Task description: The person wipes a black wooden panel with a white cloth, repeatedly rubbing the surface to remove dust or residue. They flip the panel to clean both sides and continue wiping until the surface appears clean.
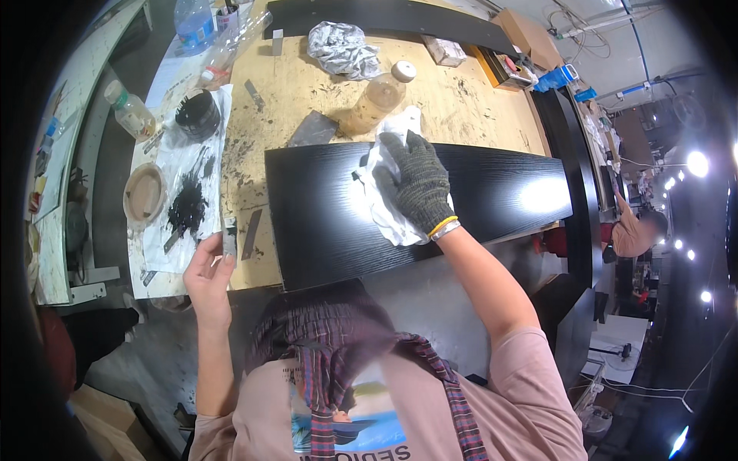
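My right hand (419,180), in a dark grey knit glove with a yellow cuff, grips a crumpled white cloth (384,215) against the glossy black board (315,223). The board lies across the front of the worktable, light glinting on its grain. My bare left hand (209,273) is at the table's front edge, left of the board. Between its thumb and fingers is a small flat scraper (230,237) with a dark smudge on it. Just beyond, a heap of black paste (187,206) is smeared over a white sheet (157,234).
A bottle of yellowish liquid (377,98) stands behind the board, beside a dark flat plate (314,129). Further left are a black tub (197,115), a round lid (144,192) and a clear bottle (131,111). A crumpled rag (342,50) lies behind. Another person (634,227) is far right.
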`<action>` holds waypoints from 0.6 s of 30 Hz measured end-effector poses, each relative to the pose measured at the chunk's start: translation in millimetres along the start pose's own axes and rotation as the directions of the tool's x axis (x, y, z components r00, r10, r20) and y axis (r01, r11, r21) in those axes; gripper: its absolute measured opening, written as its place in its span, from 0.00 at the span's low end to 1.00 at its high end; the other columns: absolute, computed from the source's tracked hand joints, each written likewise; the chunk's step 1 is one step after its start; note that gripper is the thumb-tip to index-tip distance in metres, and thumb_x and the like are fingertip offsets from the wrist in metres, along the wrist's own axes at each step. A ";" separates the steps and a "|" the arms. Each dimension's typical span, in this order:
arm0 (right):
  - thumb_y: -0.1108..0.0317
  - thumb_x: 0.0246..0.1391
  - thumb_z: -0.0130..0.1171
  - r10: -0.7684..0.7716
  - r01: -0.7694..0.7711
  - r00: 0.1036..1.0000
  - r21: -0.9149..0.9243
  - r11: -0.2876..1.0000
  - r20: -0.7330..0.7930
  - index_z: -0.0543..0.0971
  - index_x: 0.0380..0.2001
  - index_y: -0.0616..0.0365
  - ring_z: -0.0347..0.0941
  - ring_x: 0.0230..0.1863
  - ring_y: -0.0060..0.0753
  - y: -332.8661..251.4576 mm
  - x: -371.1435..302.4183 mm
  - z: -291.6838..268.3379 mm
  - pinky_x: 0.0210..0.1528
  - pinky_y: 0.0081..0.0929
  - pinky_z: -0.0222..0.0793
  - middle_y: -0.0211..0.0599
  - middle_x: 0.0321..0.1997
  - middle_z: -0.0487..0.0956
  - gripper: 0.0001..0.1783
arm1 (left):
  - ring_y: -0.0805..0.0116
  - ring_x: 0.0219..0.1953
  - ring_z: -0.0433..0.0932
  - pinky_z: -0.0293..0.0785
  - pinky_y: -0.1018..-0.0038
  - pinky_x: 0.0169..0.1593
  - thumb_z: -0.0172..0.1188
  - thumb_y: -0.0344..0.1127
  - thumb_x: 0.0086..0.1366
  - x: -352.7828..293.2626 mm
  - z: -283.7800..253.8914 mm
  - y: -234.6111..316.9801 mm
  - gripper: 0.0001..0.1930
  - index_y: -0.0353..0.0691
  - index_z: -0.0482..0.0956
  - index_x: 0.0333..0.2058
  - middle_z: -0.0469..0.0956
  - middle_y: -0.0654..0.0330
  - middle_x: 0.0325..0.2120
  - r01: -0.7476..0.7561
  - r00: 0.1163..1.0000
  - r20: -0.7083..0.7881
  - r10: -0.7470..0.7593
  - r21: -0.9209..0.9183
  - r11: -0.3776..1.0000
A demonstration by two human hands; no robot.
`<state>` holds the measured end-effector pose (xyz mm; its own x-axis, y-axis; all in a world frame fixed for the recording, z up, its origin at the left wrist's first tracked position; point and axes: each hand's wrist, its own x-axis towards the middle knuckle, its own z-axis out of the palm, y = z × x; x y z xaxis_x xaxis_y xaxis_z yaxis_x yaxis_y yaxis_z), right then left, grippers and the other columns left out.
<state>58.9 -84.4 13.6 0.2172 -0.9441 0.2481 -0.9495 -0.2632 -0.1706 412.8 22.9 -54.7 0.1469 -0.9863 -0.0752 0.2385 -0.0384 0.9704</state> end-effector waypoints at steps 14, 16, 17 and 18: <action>0.59 0.57 0.61 -0.008 0.006 0.997 -0.035 0.999 -0.073 0.75 0.59 0.55 0.71 0.54 0.58 -10.5 3.5 0.6 0.56 0.50 0.67 0.54 0.52 0.74 0.27 | 0.57 0.35 0.77 0.74 0.67 0.38 0.70 0.24 0.52 104.3 31.1 1.2 0.16 0.36 0.83 0.42 0.80 0.53 0.35 -0.507 0.860 0.313 0.403 0.610 0.608; 0.59 0.57 0.61 -0.006 0.004 0.997 -0.025 1.000 -0.081 0.76 0.58 0.55 0.71 0.54 0.59 -9.9 3.7 0.3 0.56 0.50 0.67 0.54 0.52 0.74 0.27 | 0.59 0.34 0.77 0.74 0.70 0.36 0.68 0.23 0.53 145.3 38.6 1.7 0.15 0.36 0.83 0.42 0.79 0.54 0.34 -0.478 0.873 0.245 0.421 0.595 0.646; 0.59 0.57 0.61 -0.014 0.012 0.995 -0.029 1.000 -0.095 0.76 0.58 0.55 0.71 0.54 0.59 -6.9 2.7 2.8 0.56 0.50 0.67 0.54 0.52 0.74 0.27 | 0.60 0.34 0.77 0.74 0.70 0.37 0.69 0.23 0.53 147.3 37.1 2.0 0.16 0.36 0.83 0.42 0.79 0.55 0.34 -0.479 0.873 0.238 0.426 0.590 0.650; 0.59 0.56 0.61 -0.024 0.020 0.994 -0.032 0.999 -0.110 0.76 0.58 0.55 0.70 0.54 0.59 -5.3 2.2 3.3 0.56 0.50 0.67 0.54 0.52 0.74 0.26 | 0.61 0.33 0.77 0.73 0.70 0.37 0.69 0.22 0.53 145.7 34.9 4.1 0.16 0.36 0.83 0.42 0.79 0.55 0.33 -0.479 0.872 0.231 0.432 0.586 0.653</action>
<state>65.2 -85.8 11.9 0.2135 -0.9100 0.3554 -0.9517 -0.2759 -0.1348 401.7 -126.5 -53.6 0.0096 -0.9137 0.4063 -0.4774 0.3529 0.8047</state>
